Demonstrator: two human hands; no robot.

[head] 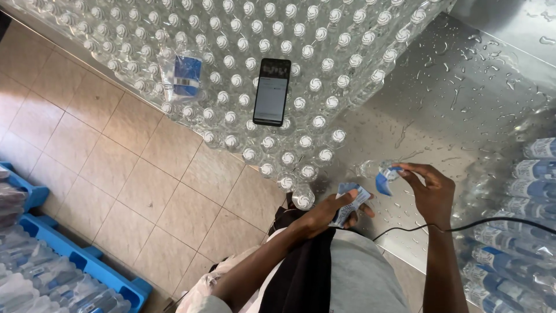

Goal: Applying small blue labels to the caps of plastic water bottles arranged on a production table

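Note:
My left hand (324, 213) holds a small stack of blue and white labels (349, 203) near my body. My right hand (430, 191) grips a clear plastic bottle (370, 168) lying on the wet steel table (457, 93), with a blue label (383, 182) partly wrapped at its end. A black cable (463, 227) crosses my right wrist.
A large shrink-wrapped block of capped clear bottles (231, 64) fills the top, with a black phone (271, 91) lying on it and a blue-labelled bottle (184, 75) on its side. Labelled bottles (521, 220) lie at the right. Blue pallet (87, 261) with wrapped bottles sits on the tiled floor (116, 174) at lower left.

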